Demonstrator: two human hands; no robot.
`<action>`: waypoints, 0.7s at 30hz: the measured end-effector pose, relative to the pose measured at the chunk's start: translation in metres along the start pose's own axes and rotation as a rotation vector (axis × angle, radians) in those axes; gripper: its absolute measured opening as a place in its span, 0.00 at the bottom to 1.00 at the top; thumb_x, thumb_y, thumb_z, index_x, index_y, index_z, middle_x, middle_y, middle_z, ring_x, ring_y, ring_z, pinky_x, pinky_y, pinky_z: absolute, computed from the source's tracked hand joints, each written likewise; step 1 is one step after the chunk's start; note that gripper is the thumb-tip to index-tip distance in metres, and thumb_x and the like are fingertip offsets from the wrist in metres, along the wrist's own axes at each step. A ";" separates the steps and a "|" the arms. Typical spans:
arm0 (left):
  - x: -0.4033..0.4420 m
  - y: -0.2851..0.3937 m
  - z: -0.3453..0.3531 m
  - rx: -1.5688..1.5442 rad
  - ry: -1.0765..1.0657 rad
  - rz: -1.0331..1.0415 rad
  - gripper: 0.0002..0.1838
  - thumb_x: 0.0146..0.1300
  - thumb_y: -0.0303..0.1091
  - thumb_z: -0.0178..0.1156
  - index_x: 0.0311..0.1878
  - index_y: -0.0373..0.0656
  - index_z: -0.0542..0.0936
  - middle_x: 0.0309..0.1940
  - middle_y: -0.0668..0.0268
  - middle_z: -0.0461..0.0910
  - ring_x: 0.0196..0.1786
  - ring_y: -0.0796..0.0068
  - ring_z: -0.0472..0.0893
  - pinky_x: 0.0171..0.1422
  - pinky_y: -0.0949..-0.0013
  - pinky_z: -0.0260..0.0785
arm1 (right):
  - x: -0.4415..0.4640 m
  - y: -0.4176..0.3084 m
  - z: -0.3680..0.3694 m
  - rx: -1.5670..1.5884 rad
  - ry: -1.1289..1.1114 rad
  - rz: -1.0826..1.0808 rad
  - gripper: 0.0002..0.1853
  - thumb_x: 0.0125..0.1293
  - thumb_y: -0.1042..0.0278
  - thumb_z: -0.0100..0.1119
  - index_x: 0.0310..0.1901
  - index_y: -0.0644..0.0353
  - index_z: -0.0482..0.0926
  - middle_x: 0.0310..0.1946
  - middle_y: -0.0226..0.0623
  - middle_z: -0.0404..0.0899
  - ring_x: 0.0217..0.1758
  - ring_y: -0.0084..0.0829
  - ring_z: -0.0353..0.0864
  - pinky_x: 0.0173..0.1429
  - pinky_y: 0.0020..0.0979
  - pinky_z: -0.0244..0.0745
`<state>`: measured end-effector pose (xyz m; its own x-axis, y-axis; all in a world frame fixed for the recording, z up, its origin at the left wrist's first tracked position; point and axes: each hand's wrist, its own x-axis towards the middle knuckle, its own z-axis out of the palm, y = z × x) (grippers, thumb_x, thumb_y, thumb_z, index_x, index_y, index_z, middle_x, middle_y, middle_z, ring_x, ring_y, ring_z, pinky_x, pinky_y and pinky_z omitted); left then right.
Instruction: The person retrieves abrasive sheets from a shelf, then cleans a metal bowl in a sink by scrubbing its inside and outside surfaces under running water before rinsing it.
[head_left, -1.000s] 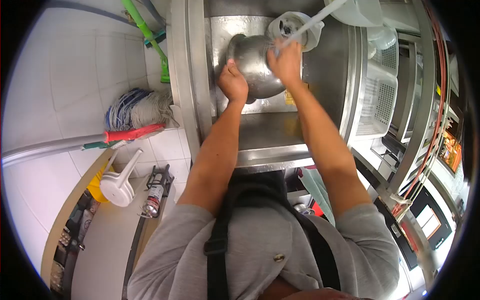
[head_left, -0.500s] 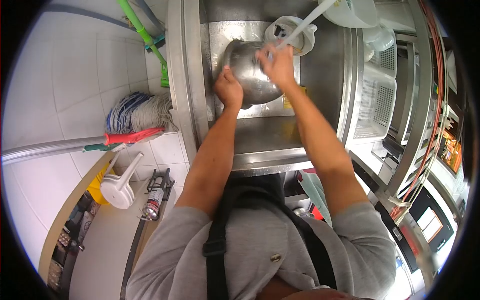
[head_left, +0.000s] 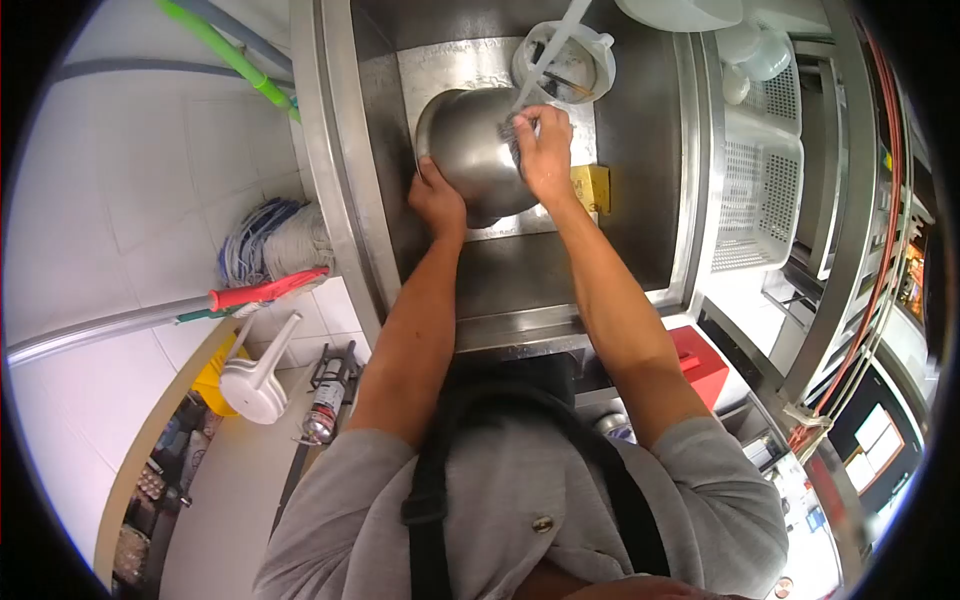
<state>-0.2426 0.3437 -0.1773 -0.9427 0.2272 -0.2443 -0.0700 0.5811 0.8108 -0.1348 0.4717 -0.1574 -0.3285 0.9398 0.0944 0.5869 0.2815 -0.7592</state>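
A round steel bowl (head_left: 465,150) lies tilted in the metal sink (head_left: 520,270), its outer side facing up. My left hand (head_left: 438,203) is closed on the bowl's left rim, thumb on the outside. On the bowl's right side, my right hand (head_left: 545,152) presses a dark mesh scouring pad (head_left: 509,128) against the metal, fingers bunched around it. A pale hose (head_left: 553,55) hangs down just above this hand. Behind the bowl stands a white plastic jug (head_left: 604,62) with thin sticks and dark items inside. To the right of the bowl is a yellow box (head_left: 595,188).
White perforated baskets (head_left: 755,200) stand right of the sink, beside a metal rack (head_left: 850,200). A mop head (head_left: 275,245), a red-gripped pole (head_left: 265,290) and a white stool (head_left: 255,388) are at left. A red box (head_left: 703,365) sits below the sink's right front.
My right hand has slowed from a blur and now rests lower on the bowl, with the scouring pad showing. The whole view has shifted slightly; my left hand keeps the rim.
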 end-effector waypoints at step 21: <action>-0.010 0.001 -0.019 0.068 -0.434 0.401 0.26 0.80 0.45 0.50 0.31 0.32 0.81 0.21 0.43 0.75 0.24 0.41 0.74 0.34 0.51 0.69 | 0.055 -0.021 -0.030 0.095 -0.924 -0.298 0.28 0.55 0.68 0.67 0.60 0.58 0.78 0.58 0.46 0.81 0.67 0.47 0.75 0.74 0.42 0.67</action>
<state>-0.2395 0.3275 -0.1636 -0.6705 0.7300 -0.1325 0.2990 0.4293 0.8522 -0.1431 0.5234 -0.1164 -0.9287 0.2982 -0.2204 0.3365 0.4279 -0.8388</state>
